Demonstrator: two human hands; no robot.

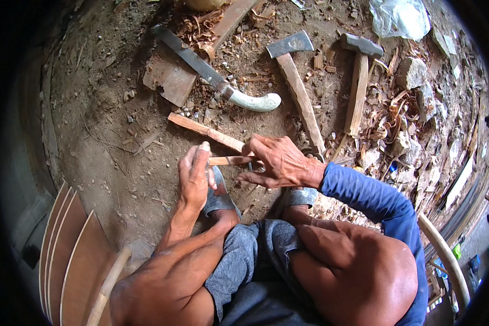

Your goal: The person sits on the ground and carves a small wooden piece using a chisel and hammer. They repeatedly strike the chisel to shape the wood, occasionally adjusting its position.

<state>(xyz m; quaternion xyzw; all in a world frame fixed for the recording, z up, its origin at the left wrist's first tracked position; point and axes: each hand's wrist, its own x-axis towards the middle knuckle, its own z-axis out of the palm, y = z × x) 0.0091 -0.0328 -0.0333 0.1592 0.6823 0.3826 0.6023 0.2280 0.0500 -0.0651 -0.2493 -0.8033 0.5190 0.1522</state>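
A short wooden stick (228, 161) spans the gap between my two hands. My left hand (193, 175) is closed on its left end, thumb pointing up. My right hand (280, 162) curls around the other end, where a small bit of metal shows under the fingers; what it is stays hidden. Just beyond lies a longer wood strip (205, 130) on the dirt, its right end passing behind my right hand. Farther off rest a machete (201, 66) with a pale curved handle, an axe (301, 98) with a wooden handle, and a sledgehammer (358, 81).
The machete lies across a worn board (171, 79), near curled wood shavings (198, 27). Stones (411, 73) and wood chips cover the ground at right, with a clear plastic bag (399, 19) at the far right. Brown thin panels (81, 261) stand at near left.
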